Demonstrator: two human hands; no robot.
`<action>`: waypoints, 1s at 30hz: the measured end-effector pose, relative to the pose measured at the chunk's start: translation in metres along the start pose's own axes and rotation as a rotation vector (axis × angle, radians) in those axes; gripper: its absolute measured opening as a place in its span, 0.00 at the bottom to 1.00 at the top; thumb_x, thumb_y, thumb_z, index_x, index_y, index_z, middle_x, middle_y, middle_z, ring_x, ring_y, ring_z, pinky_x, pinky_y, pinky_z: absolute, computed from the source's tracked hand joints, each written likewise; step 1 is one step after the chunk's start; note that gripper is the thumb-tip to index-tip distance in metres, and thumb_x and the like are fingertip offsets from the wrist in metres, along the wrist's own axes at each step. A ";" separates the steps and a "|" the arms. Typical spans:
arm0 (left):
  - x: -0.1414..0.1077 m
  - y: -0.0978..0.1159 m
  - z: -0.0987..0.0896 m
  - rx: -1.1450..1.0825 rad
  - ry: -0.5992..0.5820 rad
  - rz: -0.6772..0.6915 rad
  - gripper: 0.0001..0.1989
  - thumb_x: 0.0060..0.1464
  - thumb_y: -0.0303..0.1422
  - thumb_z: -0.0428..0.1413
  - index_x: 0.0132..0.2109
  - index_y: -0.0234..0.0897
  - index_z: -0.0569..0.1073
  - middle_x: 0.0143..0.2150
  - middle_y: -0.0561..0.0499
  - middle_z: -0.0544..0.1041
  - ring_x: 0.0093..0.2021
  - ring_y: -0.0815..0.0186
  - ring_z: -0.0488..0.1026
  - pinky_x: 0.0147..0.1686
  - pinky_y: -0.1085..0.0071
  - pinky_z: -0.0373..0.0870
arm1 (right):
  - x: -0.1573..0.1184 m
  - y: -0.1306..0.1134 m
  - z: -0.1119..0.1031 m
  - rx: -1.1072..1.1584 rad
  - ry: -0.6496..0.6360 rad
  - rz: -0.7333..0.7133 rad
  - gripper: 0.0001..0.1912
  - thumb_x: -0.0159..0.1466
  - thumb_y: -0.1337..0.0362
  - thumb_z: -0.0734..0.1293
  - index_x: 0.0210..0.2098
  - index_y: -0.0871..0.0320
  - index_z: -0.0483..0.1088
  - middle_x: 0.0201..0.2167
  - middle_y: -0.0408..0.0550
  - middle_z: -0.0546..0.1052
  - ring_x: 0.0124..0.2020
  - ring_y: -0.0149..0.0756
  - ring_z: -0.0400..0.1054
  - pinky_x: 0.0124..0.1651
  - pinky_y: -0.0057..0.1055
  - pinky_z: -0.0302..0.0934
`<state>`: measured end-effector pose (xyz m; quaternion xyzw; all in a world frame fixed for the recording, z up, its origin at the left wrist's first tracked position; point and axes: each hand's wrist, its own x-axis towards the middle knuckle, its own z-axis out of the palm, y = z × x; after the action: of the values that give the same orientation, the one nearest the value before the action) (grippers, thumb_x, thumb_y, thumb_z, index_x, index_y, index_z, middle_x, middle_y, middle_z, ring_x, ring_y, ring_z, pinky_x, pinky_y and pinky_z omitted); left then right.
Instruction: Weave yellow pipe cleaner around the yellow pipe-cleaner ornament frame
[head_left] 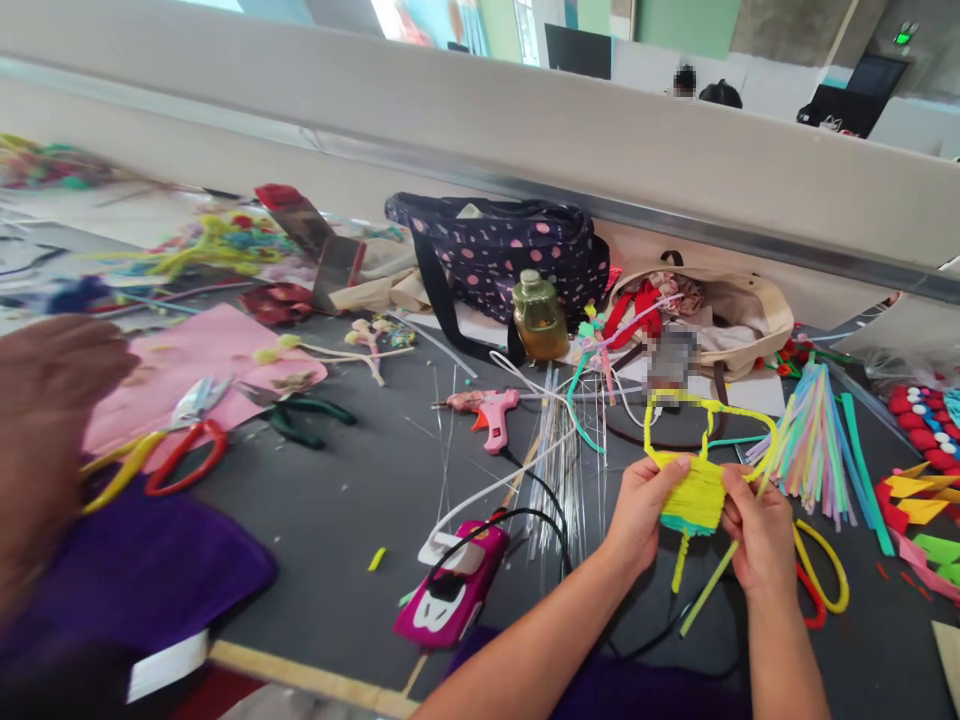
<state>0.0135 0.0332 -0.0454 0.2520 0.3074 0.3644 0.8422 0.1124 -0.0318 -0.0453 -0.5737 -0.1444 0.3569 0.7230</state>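
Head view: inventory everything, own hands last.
Fuzzy craft piece: 1, yellow, right
Plastic glue gun: 1, pink, centre
Car-shaped object: 1, magenta-white, lower centre
Thin metal wires: many, silver, centre
Metal pliers: 1, green handles, left
Metal scissors: 2, red-yellow handles, both sides
Patterned fabric bag: 1, navy, back
Cloth tote: 1, beige, back right
Squat bottle: 1, amber, back
Fuzzy stick bundle: 1, pastel, right
Flat sheet: 1, pink, left
Flat cloth: 2 patches, purple, front
Craft bits: many, mixed, sides
Co-worker's hand: 1, blurred, far left
Left hand: 1, bare, on craft piece
Right hand: 1, bare, on craft piece
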 end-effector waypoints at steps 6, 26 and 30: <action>-0.002 0.003 0.000 -0.022 -0.037 -0.030 0.16 0.38 0.38 0.67 0.32 0.29 0.79 0.29 0.43 0.80 0.28 0.61 0.77 0.32 0.69 0.71 | -0.001 0.000 -0.002 -0.022 0.029 -0.021 0.18 0.47 0.54 0.76 0.29 0.60 0.70 0.12 0.31 0.56 0.13 0.20 0.46 0.15 0.20 0.41; -0.001 0.001 -0.001 -0.042 -0.073 -0.132 0.15 0.38 0.36 0.68 0.30 0.28 0.77 0.26 0.45 0.78 0.24 0.66 0.74 0.30 0.72 0.70 | -0.002 0.002 -0.002 -0.051 -0.053 0.078 0.16 0.46 0.56 0.76 0.26 0.60 0.72 0.14 0.36 0.63 0.14 0.21 0.52 0.15 0.19 0.46; -0.002 0.001 0.001 -0.022 -0.035 -0.108 0.16 0.39 0.37 0.67 0.32 0.28 0.77 0.26 0.45 0.79 0.24 0.67 0.74 0.29 0.71 0.70 | -0.001 0.003 0.000 -0.050 -0.067 0.124 0.17 0.46 0.55 0.76 0.28 0.59 0.72 0.15 0.36 0.63 0.14 0.20 0.52 0.14 0.18 0.44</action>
<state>0.0127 0.0323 -0.0439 0.2322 0.3016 0.3173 0.8686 0.1103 -0.0324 -0.0482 -0.5872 -0.1414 0.4163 0.6796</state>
